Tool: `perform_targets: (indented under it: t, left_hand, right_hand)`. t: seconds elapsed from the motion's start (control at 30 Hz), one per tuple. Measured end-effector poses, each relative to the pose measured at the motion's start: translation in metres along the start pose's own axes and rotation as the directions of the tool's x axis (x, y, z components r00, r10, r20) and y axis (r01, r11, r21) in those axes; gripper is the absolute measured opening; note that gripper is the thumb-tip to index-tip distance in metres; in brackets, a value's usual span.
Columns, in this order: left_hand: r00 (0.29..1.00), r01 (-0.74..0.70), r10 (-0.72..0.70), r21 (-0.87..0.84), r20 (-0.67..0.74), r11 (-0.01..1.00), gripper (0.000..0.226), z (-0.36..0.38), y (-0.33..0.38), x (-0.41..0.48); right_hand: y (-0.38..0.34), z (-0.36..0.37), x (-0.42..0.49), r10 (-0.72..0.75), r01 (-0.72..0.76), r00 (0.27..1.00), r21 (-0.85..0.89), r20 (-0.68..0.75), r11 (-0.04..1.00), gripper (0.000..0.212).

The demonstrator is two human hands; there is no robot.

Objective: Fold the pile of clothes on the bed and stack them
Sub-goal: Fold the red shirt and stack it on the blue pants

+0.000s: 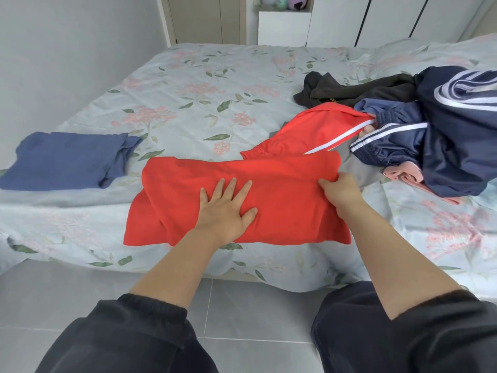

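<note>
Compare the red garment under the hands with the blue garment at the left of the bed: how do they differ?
The red garment is only partly folded, one part trailing toward the pile; the blue garment is a finished, compact rectangle. The red garment is handled, with the left hand pressing flat on it and the right hand pinching its edge; the blue garment lies untouched. Both lie on the bed.

I am looking at a white cabinet [282, 26] standing at the room's far end. Plush toys [298, 1] are sitting just above it, beige doors [207, 20] are standing left of it, white wardrobe doors [390, 17] right of it, and grey floor tiles [242, 305] are lying well nearer than it.
</note>
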State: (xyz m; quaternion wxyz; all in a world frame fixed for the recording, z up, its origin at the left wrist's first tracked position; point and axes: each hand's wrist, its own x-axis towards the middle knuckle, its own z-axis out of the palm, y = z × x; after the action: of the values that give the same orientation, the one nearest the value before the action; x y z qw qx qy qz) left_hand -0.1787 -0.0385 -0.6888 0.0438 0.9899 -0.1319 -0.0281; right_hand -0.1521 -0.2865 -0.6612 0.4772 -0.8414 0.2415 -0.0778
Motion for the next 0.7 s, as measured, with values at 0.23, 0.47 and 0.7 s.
perform_targets:
  t: [0.23,0.47,0.7]
  left_hand:
    - [0.995,-0.026,0.011,-0.151,-0.099,0.988,0.064,-0.002,0.026,0.005]
    - [0.994,-0.098,0.093,-0.1,-0.053,0.99,0.059,0.006,0.034,0.011]
    - [0.996,0.038,-0.037,0.012,-0.077,0.999,0.053,-0.004,0.004,0.015]
  right_hand:
    - [-0.014,-0.025,0.018,-0.168,0.165,0.95,-0.034,-0.264,0.986,0.02]
    - [0.006,-0.027,0.016,-0.065,-0.032,0.974,-0.417,-0.217,0.908,0.049]
    - [-0.014,0.035,-0.018,-0.497,0.611,0.786,-0.582,0.367,0.537,0.053]
